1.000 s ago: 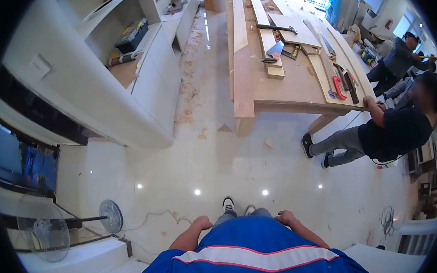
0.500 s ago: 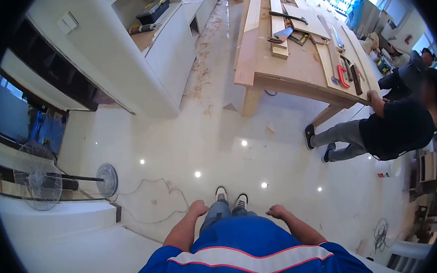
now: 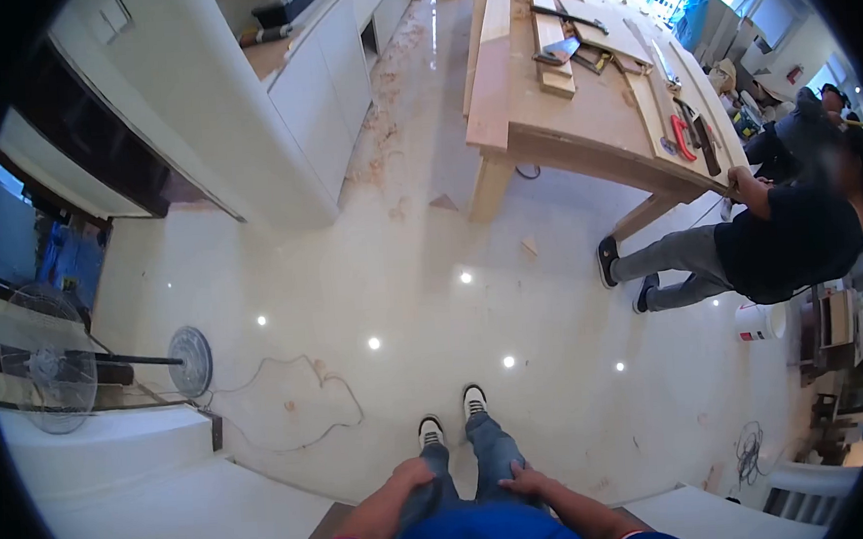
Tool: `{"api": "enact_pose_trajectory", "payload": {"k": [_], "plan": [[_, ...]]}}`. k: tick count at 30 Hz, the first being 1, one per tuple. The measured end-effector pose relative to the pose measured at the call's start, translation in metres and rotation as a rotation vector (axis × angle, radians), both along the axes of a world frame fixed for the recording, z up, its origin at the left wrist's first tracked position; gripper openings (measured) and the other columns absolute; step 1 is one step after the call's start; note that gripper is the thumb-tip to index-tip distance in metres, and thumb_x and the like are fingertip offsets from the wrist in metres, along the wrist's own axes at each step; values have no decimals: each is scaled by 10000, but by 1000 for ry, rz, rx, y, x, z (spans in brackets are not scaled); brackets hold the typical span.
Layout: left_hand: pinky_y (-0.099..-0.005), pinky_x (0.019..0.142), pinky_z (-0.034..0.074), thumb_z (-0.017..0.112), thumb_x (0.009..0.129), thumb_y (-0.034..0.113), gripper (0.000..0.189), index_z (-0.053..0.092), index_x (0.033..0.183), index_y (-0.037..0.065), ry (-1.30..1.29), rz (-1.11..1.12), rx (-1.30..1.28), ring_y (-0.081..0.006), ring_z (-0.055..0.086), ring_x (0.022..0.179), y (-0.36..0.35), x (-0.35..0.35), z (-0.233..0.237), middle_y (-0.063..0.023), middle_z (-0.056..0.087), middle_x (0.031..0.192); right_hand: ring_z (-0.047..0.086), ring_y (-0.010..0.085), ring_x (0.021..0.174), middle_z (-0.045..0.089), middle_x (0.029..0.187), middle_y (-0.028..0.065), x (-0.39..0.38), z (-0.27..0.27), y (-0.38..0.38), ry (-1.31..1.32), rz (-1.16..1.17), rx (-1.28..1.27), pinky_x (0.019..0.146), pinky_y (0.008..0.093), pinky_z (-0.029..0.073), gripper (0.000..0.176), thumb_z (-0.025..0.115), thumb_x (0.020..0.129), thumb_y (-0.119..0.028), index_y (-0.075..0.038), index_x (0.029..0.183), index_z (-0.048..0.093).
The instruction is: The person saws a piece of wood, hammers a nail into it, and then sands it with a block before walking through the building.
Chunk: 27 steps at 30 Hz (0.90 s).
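Head view: left hand [image 3: 413, 471] and right hand [image 3: 526, 480] touch blue-grey denim jeans [image 3: 494, 450] at six o'clock; whether either grip pinches cloth, I cannot tell. Keeping black-and-white laced shoes [image 3: 474, 402] planted should aid balance.

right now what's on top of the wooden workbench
The workbench holds boards, a black tool, a red tool and other tools. Whatever the boards cover is hidden.

The scene is viewed from the wearer's head, short of the bench's [image 3: 570, 118] near end and well apart from it, aimed forward and steeply down.
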<state>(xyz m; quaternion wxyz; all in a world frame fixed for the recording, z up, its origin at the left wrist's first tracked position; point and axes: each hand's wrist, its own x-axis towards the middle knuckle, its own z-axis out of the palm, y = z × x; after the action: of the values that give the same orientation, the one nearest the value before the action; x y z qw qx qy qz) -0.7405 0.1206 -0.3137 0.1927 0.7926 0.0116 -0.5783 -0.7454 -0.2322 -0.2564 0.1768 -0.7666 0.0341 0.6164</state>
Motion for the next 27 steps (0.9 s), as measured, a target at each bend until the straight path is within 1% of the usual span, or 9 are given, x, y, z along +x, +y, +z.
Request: {"api": "enact_pose_trajectory", "payload": {"k": [4, 6, 9, 14, 15, 18, 21, 24, 27], "plan": [[-497, 1074, 499, 657, 914, 566, 613, 744, 1244, 56, 146, 86, 59, -386, 643, 1264, 9, -53, -24, -225, 693, 1320, 319, 577, 1491, 83, 1682, 382, 11, 32, 30, 73, 20, -139, 1212, 569, 353, 1236, 617, 843, -812, -100, 1689, 66], [-495, 1090, 488, 650, 918, 581, 631, 748, 1231, 43, 192, 213, 123, -392, 642, 1262, 1, -38, 9, -228, 691, 1322, 340, 574, 1483, 94, 1677, 390, 3, 26, 22, 128, 45, -241, 1195, 585, 369, 1270, 647, 811, -824, -127, 1694, 57], [-484, 1110, 477, 696, 880, 609, 787, 642, 1378, 1, 222, 291, 104, -400, 615, 1304, -10, -34, -2, -275, 618, 1419, 365, 572, 1473, 107, 1677, 391, 18, 13, 7, 128, 118, -341, 1173, 602, 386, 1338, 694, 751, -842, -168, 1699, 34], [-494, 1134, 461, 809, 766, 626, 1172, 297, 1589, -34, 102, 525, 329, -438, 515, 1390, -45, -47, -33, -314, 464, 1542, 443, 550, 1428, 233, 1636, 403, 45, -17, -7, 57, 106, -410, 1135, 560, 440, 1410, 755, 688, -839, -188, 1701, 21], [-503, 1136, 458, 828, 746, 623, 1237, 236, 1609, -36, 81, 529, 361, -449, 498, 1397, -49, -41, -36, -315, 447, 1546, 516, 532, 1360, 339, 1582, 388, 47, -25, -10, 0, 128, -437, 1099, 532, 482, 1369, 770, 695, -808, -167, 1694, 87], [-517, 1145, 450, 812, 747, 651, 1153, 376, 1566, -34, 118, 521, 495, -453, 493, 1395, -45, -3, -16, -298, 507, 1484, 559, 519, 1302, 428, 1508, 374, 64, -47, -22, -150, 60, -429, 1067, 525, 508, 1263, 778, 716, -754, -139, 1662, 211], [-535, 1096, 479, 844, 694, 633, 1109, 464, 1503, -24, 62, 475, 404, -459, 500, 1372, -25, -27, -58, -300, 510, 1460, 576, 499, 1285, 489, 1462, 343, 77, -69, -35, -244, 87, -409, 1054, 527, 517, 1097, 763, 759, -698, -109, 1591, 360], [-552, 1070, 487, 772, 777, 604, 893, 582, 1408, 0, -167, 555, 344, -460, 541, 1318, -27, -42, -63, -249, 572, 1410, 589, 461, 1287, 517, 1476, 295, 92, -77, -39, -309, 110, -379, 1050, 531, 519, 966, 731, 803, -676, -96, 1528, 466], [-518, 1178, 398, 804, 845, 480, 896, 467, 1507, -20, -101, 530, 167, -488, 477, 1386, -22, -3, -38, -308, 514, 1493, 595, 428, 1294, 549, 1480, 244, 112, -91, -49, -254, 119, -391, 1049, 533, 521, 868, 704, 831, -671, -86, 1456, 563]]}}
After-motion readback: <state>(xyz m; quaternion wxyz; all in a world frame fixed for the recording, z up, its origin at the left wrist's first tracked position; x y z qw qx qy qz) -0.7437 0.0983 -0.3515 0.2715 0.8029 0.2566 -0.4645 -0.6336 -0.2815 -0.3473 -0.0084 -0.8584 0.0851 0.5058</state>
